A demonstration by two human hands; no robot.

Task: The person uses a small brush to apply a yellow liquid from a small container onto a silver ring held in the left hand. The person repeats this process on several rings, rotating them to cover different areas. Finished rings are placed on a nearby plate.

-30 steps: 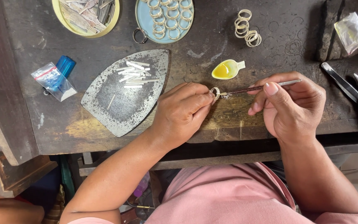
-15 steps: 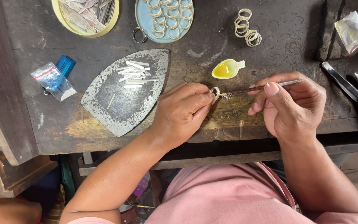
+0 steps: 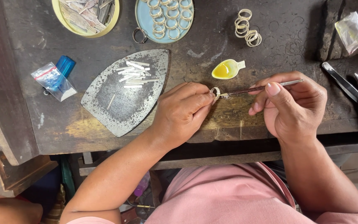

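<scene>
1. Step in hand: the left hand (image 3: pixel 183 114) pinches a small ring (image 3: pixel 215 92) at the bench (image 3: pixel 228 120) edge; the right hand (image 3: pixel 289 105) pinches a thin tool (image 3: pixel 262 88), tip at the ring.
2. The next move likely calls for steady, fine tip control.
3. Pose: both wrists rest low, fingers curled.

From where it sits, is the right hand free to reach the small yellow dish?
Probably yes. The yellow dish lies just beyond the right hand on bare bench, nothing between, though that hand's fingers hold a thin tool.
</scene>
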